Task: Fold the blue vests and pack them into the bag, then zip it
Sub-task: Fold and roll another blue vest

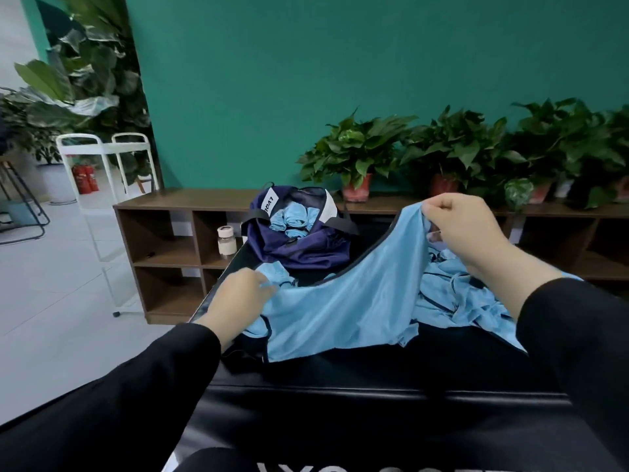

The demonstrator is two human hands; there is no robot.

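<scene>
Hands worked at either end of one light blue vest [343, 301] stretched over the black desk [374, 373]. Right hand [466, 229] was raised, its fingers curled and pinching a bunched edge of the cloth high above the surface. Left hand [240, 294] sat lower, near the desk's left edge, its fingers curled around the opposite edge. Both arms wore black sleeves.

Between them the vest sagged in a smooth, thin sheet with dark piping along its edges. A crumpled pile of more blue vests [456, 294] lay on the desk beneath the right forearm. At the far end of the desk stood a navy backpack [296, 243] of soft fabric, its top gaping open, with several rolled blue vests [292, 219] packed upright inside.

The desk's top looked smooth and slightly glossy. Beyond it ran a low brown wooden shelf unit [170, 233] with a small white-capped jar [226, 241] in one compartment, and potted plants [357, 158] lined its top against a teal wall [306, 80]. A white cart [102, 172] stood on the pale tiled floor to the left.
</scene>
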